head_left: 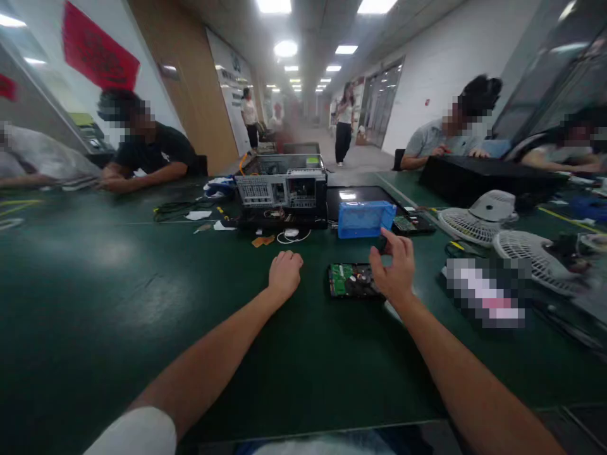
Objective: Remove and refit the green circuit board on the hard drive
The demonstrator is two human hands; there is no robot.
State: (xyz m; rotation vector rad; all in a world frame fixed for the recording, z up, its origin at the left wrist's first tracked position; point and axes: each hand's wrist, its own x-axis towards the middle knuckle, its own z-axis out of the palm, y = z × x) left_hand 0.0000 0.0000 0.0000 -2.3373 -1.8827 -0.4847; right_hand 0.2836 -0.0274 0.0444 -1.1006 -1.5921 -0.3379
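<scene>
Pinching a small dark piece [382, 244] between thumb and fingertips of right hand [397, 268], narrow grip, near the hard drive [341, 279] lying board side up on the green table [190, 284], partly hidden behind that hand. Resting left hand [284, 276] on the table, curled, nothing visible in it, can't tell about anything under the fingers. Looks partway at best: hard drive out flat with circuit board exposed, just nearer than blue box [365, 220] and open-topped computer case [284, 189], small dark piece not set down, can't judge how much else is left.
</scene>
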